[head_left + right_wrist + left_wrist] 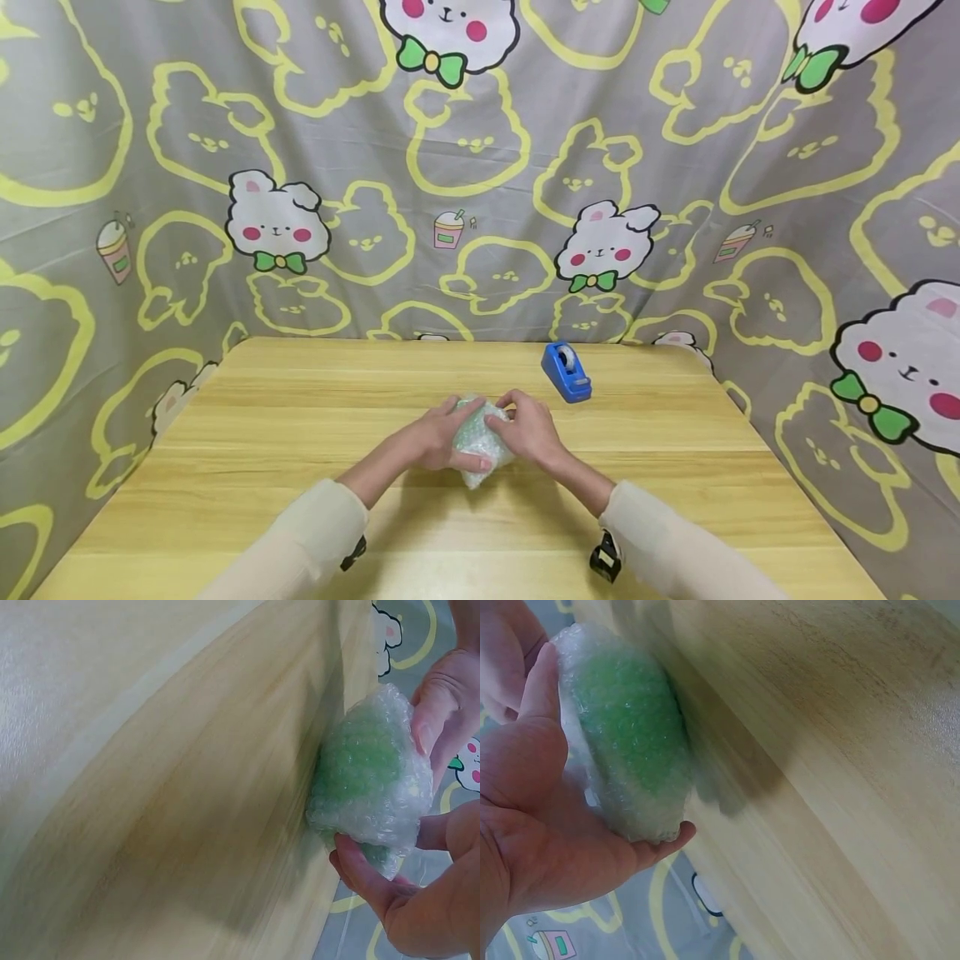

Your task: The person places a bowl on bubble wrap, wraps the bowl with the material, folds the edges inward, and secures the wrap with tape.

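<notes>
A bubble-wrapped bundle (480, 437) with something green showing through is held just above or on the table, between both hands. My left hand (435, 437) grips it from the left, thumb along the near face and fingers behind and below; the left wrist view shows the green patch of the bundle (630, 724) clearly. On the other side, my right hand (529, 427) pinches the wrap at the bundle's right end. In the right wrist view the fingers (367, 881) press the folded end of the bundle (367, 769). What the green item is cannot be made out.
A blue tape dispenser (567, 372) with a roll of clear tape stands behind and right of the hands, near the back of the wooden table (300, 383). A patterned grey curtain (480, 208) hangs around the table's back and sides.
</notes>
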The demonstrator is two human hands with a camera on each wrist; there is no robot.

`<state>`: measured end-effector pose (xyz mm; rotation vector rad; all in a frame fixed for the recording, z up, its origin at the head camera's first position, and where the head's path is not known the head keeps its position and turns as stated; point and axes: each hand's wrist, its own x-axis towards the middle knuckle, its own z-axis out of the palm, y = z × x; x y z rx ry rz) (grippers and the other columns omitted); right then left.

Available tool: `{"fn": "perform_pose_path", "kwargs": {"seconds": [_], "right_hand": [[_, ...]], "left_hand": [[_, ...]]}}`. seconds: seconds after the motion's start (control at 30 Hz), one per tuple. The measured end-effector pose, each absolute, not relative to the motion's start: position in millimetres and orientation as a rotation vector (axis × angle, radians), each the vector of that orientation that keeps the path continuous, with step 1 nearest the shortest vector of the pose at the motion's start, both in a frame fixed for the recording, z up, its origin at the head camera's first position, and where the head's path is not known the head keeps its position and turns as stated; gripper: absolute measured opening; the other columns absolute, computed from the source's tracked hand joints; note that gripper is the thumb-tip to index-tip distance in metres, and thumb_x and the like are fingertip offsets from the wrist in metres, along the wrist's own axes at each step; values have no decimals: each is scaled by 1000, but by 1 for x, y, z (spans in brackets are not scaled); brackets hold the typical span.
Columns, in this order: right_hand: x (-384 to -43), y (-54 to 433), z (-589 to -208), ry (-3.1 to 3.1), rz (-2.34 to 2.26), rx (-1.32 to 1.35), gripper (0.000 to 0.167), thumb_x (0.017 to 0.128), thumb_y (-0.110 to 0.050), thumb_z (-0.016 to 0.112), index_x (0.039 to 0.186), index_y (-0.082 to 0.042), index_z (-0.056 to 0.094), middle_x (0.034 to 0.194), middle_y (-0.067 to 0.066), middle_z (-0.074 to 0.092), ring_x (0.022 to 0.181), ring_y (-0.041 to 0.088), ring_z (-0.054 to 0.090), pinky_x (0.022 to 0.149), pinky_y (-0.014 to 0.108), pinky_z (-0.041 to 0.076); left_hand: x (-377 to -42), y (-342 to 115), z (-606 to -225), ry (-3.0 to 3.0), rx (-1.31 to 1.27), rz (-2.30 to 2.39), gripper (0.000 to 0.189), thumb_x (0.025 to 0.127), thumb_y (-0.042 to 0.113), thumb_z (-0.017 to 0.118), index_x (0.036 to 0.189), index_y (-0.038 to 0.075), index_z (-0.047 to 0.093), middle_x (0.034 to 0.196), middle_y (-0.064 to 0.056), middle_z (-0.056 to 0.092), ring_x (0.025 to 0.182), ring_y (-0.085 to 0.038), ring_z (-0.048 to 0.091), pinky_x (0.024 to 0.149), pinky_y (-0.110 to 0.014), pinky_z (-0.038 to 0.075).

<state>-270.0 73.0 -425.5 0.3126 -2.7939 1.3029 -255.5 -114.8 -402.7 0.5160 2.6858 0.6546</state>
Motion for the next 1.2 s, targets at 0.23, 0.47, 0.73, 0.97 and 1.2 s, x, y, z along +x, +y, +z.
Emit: {"fn": "perform_pose_path", "kwargs": {"seconds": [0.23,0.47,0.73,0.97,1.2], "right_hand": [[-270,76,-424,-2790,1335,343,25,93,-20,73,109,-1,68,119,25,71,105,40,72,73,37,63],[-280,88,-423,-2803,1477,268,23,102,-24,61,111,-4,68,98,18,76,80,28,74,58,35,61],[-312,124,-399,-2766,1202,170,25,100,-24,61,103,-1,71,78,15,74,60,24,68,52,30,53],[-341,164,-382,-2774,912,55,30,99,-26,60,103,2,71,91,19,74,78,32,67,68,40,51],[-359,185,-401,-2905,818,-60,40,96,-29,65,63,-7,55,56,0,48,56,17,44,56,30,37]], "left_hand": [[-257,-115,-402,2678,510,665,105,81,57,79,163,27,21,166,-27,19,145,-50,35,111,-65,39],[-259,-117,-405,2676,532,680,105,81,57,80,163,28,22,166,-26,19,145,-49,35,111,-63,40],[-259,-117,-406,2668,522,689,106,79,55,82,163,30,22,167,-23,18,146,-49,34,112,-63,39],[-259,-117,-407,2662,531,713,106,79,54,83,163,30,23,168,-22,17,146,-49,33,112,-63,39],[-259,-116,-406,2669,534,727,106,78,53,84,163,29,24,168,-21,18,145,-49,35,112,-63,39]]}}
